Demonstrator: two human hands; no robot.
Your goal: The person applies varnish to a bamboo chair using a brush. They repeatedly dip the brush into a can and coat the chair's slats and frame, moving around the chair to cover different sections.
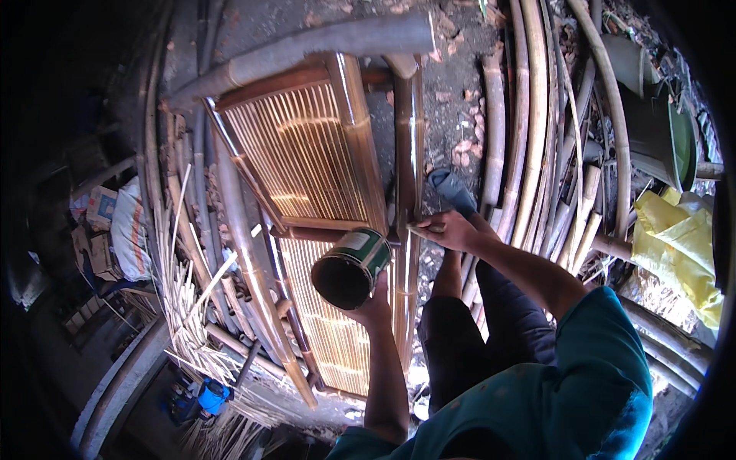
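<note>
My left hand (370, 308) is closed around a green open-topped can (363, 247), tilted with its dark mouth toward me, above the bamboo piece. My right hand (451, 231) is closed on a short tool, apparently a paintbrush (419, 229), mostly hidden by the fingers. Its tip is at the dark, glossy bamboo pole (406, 172) along the piece's right side, and I cannot tell whether it touches. Below my hands lies a long bamboo frame with two slatted panels: the far panel (295, 146) and the near panel (326, 345), partly covered by the can.
A thick bamboo pole (330, 42) crosses the far end. Long bamboo poles (533, 115) line the right, beside a yellow sheet (675, 249). Thin split strips (195, 307) and a white sack (129, 230) lie left. My sandalled foot (452, 190) stands by the frame.
</note>
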